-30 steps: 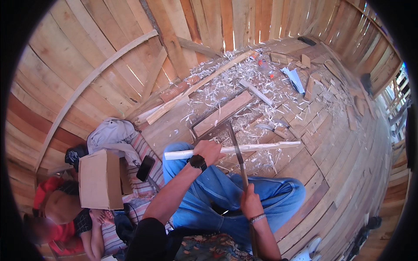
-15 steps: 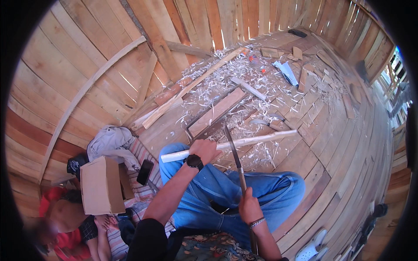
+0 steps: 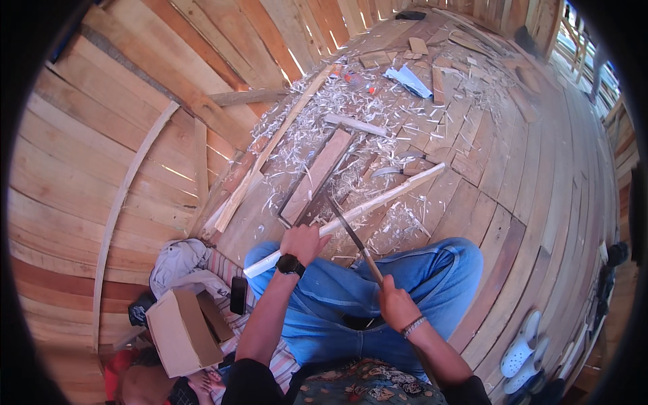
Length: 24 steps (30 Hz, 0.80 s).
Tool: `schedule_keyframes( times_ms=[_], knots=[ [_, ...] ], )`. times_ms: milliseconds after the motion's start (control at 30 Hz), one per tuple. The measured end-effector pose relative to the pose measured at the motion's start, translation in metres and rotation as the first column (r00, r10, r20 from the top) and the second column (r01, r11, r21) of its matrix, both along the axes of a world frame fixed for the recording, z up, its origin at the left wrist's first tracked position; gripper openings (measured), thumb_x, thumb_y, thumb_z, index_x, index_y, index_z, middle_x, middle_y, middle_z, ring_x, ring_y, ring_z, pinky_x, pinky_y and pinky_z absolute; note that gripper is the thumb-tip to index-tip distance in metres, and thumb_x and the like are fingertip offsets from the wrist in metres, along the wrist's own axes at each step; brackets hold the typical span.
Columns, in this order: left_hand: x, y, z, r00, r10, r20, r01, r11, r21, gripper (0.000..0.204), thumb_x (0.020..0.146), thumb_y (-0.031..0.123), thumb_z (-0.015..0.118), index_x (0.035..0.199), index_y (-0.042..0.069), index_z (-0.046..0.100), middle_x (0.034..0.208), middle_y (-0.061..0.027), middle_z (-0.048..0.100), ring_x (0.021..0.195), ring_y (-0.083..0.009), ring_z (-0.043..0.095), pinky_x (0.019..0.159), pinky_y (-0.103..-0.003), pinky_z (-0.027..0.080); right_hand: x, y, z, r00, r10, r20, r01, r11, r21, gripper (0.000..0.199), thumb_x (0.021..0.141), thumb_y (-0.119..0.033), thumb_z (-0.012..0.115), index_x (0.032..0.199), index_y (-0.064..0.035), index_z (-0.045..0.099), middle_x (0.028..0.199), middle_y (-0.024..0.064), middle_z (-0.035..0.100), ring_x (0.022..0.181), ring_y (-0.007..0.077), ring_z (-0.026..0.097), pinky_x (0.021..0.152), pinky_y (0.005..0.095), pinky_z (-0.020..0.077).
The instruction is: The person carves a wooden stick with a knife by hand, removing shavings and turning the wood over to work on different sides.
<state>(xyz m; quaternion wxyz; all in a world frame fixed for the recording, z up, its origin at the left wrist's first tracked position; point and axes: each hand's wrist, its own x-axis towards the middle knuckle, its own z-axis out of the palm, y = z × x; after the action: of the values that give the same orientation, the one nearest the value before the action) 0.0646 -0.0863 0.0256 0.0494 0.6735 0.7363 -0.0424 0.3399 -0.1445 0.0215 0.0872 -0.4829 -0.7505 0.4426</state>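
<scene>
My left hand, a dark watch on its wrist, is closed around a long pale wooden stick near its lower end. That end lies over my left knee, and the stick slants up to the right above the floor. My right hand grips the wooden handle of a long, narrow-bladed knife. Its dark blade points up and left, crossing the stick just right of my left hand; whether the edge touches the wood I cannot tell.
Wood shavings litter the plank floor around a flat board and curved blades. A cardboard box and a phone are at left on a striped cloth, beside a partly hidden person. Clogs lie at right.
My view has turned, so the scene appears rotated and the person at lower left shows less. Both hands keep their grips, and stick and knife stay crossed much as before.
</scene>
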Motion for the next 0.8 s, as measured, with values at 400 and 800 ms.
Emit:
schedule_keyframes(
  times_ms=[400, 800],
  knots=[
    [0.010, -0.006, 0.002, 0.998, -0.014, -0.061, 0.012, 0.999, -0.035, 0.042, 0.086, 0.049, 0.061, 0.085, 0.007, 0.066, 0.072, -0.0155, 0.067, 0.070, -0.0326, 0.067, 0.063, -0.044, 0.053, 0.001, 0.003, 0.007, 0.996, 0.031, 0.089, -0.028, 0.999, -0.040, 0.020, 0.087, -0.002, 0.048, 0.101, -0.0017, 0.035, 0.074, 0.0322, 0.062, 0.074, 0.0496, 0.062, 0.068, 0.0582, 0.0491],
    [0.022, -0.006, 0.002, 0.996, -0.009, -0.091, 0.006, 0.999, -0.032, 0.046, 0.084, 0.052, 0.060, 0.084, 0.006, 0.066, 0.072, -0.0164, 0.067, 0.070, -0.0330, 0.067, 0.061, -0.045, 0.052, -0.019, 0.014, 0.000, 0.996, -0.016, 0.086, 0.018, 0.999, -0.030, 0.021, 0.085, -0.001, 0.047, 0.102, -0.0021, 0.035, 0.076, 0.0319, 0.062, 0.076, 0.0502, 0.062, 0.070, 0.0582, 0.0490]
  ],
)
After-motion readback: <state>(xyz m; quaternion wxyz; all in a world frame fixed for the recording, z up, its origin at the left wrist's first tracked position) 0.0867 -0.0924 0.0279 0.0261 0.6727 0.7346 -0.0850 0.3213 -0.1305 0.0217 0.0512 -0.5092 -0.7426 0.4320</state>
